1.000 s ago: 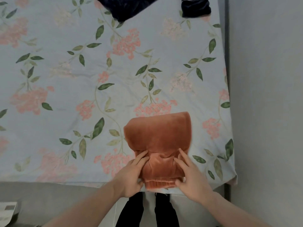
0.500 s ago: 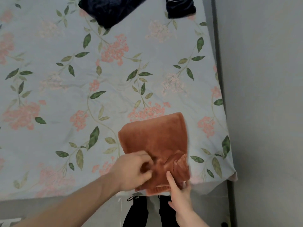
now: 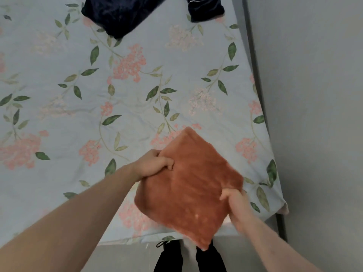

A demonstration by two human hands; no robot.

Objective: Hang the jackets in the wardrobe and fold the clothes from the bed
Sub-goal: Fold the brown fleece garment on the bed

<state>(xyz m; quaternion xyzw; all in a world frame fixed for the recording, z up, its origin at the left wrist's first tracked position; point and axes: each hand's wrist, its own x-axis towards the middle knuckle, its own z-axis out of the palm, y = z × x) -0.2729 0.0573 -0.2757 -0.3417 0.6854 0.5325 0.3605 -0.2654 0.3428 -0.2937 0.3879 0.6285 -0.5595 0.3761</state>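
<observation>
Hands — left hand (image 3: 155, 165), right hand (image 3: 233, 199) — pinch the folded rust garment (image 3: 188, 185) at opposite edges; weak pinches could spill folds.

A bedroom in a home: a bed (image 3: 59, 203) spread with a pale blue sheet printed with pink blossoms and green leaves stands against a plain grey wall (image 3: 314, 95), with dark navy clothes (image 3: 117, 14) lying on it.
</observation>
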